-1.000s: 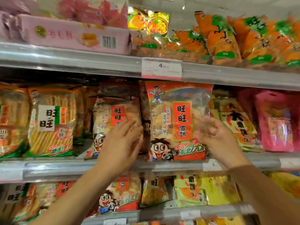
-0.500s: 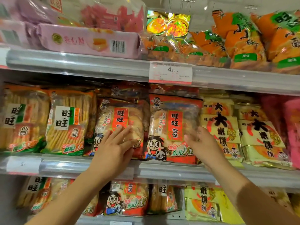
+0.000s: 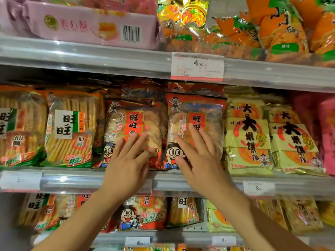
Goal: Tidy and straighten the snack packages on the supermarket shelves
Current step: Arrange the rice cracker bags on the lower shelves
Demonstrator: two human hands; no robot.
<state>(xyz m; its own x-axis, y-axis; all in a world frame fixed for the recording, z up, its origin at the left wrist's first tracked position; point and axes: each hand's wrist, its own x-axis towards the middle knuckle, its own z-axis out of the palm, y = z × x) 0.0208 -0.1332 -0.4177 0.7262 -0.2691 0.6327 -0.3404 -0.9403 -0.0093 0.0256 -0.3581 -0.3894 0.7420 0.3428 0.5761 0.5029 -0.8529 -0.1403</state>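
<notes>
You're pressing your left hand [image 3: 126, 165], fingers straight, flat on a crinkly red rice-cracker bag [image 3: 134, 127]; your right hand [image 3: 201, 160], fingers spread, is pressing the glossy bag beside it [image 3: 199, 109]. Both are standing upright on the middle metal shelf [image 3: 72, 180].

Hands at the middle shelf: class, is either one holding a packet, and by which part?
Neither grips anything. The left hand lies flat on one red packet, the right hand flat on the neighbouring packet.
</notes>
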